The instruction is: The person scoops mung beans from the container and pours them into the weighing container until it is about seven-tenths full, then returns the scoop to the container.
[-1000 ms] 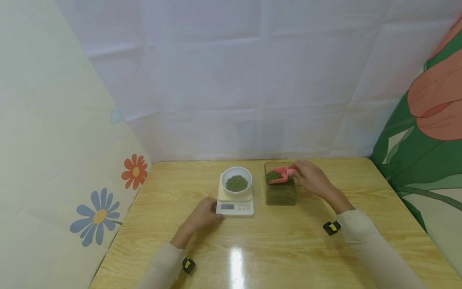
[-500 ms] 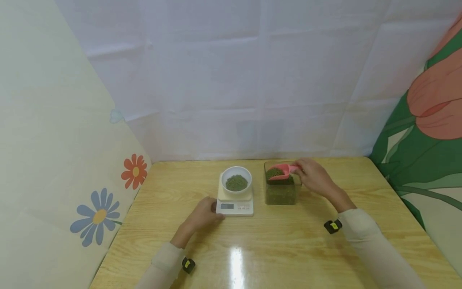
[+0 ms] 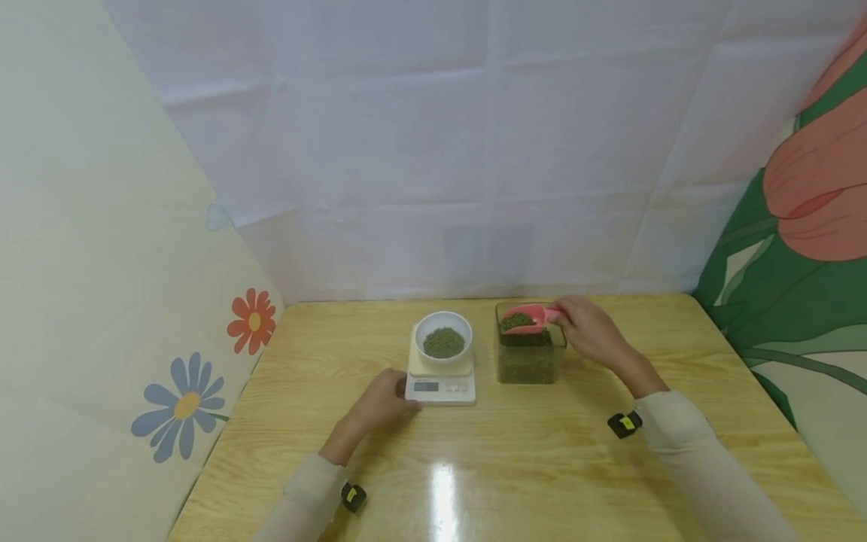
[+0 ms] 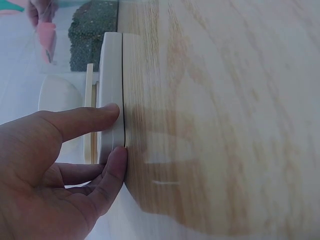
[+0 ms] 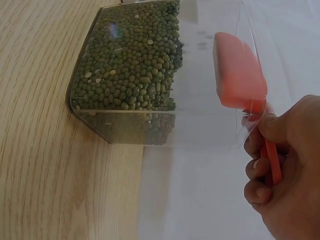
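- Pink plastic scoop (image 5: 240, 72), above small green beans (image 5: 130, 65) in a clear rectangular box (image 5: 200, 129), is gripped by the right hand (image 3: 588, 331), fingers curled.
- White rectangular scale (image 3: 440, 390) is held at one corner between narrowly parted thumb and fingers of the left hand (image 3: 379, 400).

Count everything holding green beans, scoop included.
3: the white bowl on the scale, the clear box to the scale's right, and the pink scoop in the right hand, at the box's top. No others visible.
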Tool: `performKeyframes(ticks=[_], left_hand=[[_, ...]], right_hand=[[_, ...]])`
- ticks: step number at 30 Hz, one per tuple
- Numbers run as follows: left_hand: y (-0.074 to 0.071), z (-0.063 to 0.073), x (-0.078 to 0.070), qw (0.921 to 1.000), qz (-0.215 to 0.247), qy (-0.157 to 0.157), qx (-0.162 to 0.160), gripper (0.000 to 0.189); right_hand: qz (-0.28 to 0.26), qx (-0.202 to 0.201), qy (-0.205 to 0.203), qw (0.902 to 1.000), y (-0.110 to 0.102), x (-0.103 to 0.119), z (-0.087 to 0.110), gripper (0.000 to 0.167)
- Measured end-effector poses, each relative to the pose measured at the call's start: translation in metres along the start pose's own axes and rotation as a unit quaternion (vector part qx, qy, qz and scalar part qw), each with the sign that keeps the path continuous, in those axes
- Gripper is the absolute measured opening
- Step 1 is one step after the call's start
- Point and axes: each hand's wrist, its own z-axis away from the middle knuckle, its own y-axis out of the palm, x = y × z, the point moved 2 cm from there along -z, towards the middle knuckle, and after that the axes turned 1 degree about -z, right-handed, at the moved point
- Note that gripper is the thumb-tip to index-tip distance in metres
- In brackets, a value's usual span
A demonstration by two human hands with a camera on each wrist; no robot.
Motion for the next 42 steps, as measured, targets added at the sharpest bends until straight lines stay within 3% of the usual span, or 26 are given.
performKeyframes(ticks=[28, 42], left_hand=[[-0.0006, 0.0019, -0.0017, 0.9998, 0.008, -0.015, 0.002, 0.039], [0.0000, 0.0003, -0.0014, 0.9999, 0.013, -0.009, 0.000, 0.038]], right_hand=[[-0.011, -0.001, 0.006, 0.9999, -0.0040, 0.0006, 0.0002, 0.027], [-0.010, 0.002, 0.004, 0.9999, -0.0033, 0.0014, -0.0046, 0.029]])
